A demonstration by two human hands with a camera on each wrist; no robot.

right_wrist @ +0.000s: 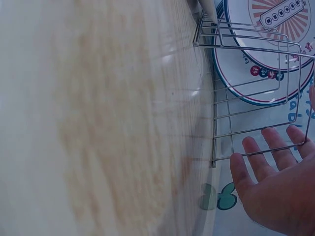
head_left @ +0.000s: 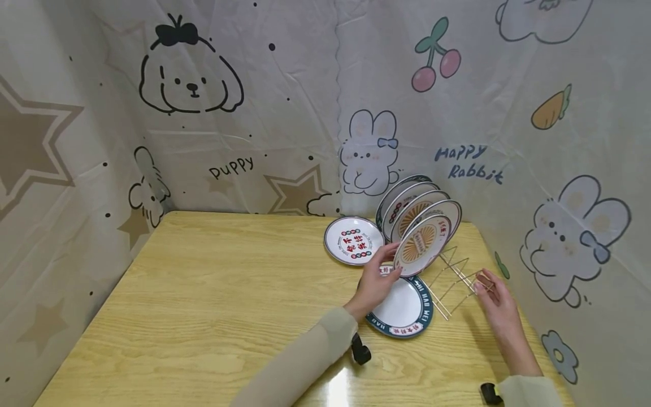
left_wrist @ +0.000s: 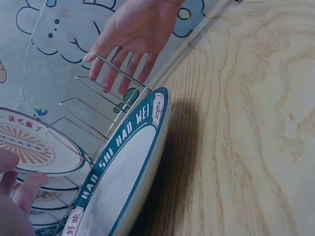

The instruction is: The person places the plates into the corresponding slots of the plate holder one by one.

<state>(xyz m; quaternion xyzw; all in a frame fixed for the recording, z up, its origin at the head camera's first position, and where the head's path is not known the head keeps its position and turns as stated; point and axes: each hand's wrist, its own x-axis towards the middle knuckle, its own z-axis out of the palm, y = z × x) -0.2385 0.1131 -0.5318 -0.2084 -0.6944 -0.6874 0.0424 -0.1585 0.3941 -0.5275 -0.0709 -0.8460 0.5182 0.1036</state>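
My left hand [head_left: 377, 282] grips the lower left edge of a white plate with an orange sunburst [head_left: 422, 246]. This plate leans at the front of a row of several tilted plates [head_left: 402, 195] in a gold wire dish rack [head_left: 450, 282]. At the rack's near end, my right hand [head_left: 498, 302] holds the end wire between thumb and fingers. In the right wrist view, the fingers of the right hand [right_wrist: 280, 177] lie nearly straight along the wires. A teal-rimmed plate [head_left: 402, 308] lies beneath my left wrist, beside the rack.
Left of the rack, a white plate with red lettering [head_left: 354, 241] lies flat. The wooden table [head_left: 213, 305] extends to the left. A cartoon-printed cloth [head_left: 290, 113] hangs behind the table and along its right side, close to the rack.
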